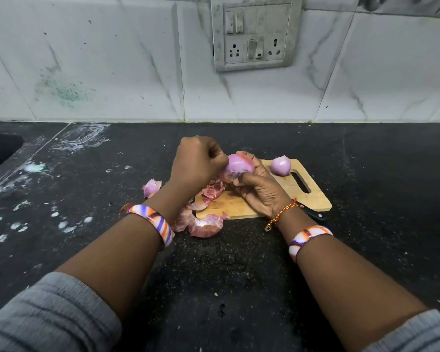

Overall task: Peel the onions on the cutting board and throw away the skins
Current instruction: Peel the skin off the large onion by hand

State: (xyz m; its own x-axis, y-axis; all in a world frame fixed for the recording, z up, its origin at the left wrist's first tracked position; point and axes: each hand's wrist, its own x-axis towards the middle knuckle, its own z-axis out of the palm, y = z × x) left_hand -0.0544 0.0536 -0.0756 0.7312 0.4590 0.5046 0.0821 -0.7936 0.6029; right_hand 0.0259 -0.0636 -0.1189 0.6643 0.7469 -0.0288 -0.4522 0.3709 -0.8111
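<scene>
While the right hand (258, 189) cups a half-peeled onion (240, 166) just above the board (313, 196), the left hand (197, 162) pinches a strip of its skin at the onion's left side. A second onion (280, 165), already bare, sits on the board's far edge beside the handle slot. Loose skins (205, 226) lie on the board's left end and spill onto the black table (239, 262) just off it. A knife (314, 215) pokes out at the board's near edge, mostly hidden by the right wrist.
</scene>
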